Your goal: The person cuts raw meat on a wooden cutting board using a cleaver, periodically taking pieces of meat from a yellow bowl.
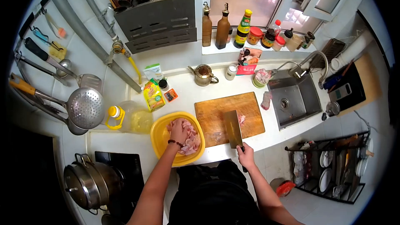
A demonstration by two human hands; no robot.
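Observation:
My left hand (179, 132), with a beaded bracelet (175, 143) at the wrist, reaches into a yellow basin (156, 141). Cut pieces of raw meat (191, 141) fill the basin around it; its fingertips are hidden among them, so their grip is unclear. My right hand (246, 156) is closed around the handle of a cleaver (232, 128). The broad blade is over the right half of a wooden cutting board (212, 118). A few small bits of meat (241, 118) lie on the board just right of the blade.
An oil jug (139, 118) and a yellow seasoning packet (153, 96) stand behind the basin. Beyond the board are a teapot (203, 76) and a white jar (231, 73). The sink (291, 100) is at right, a steamer pot (89, 183) at lower left.

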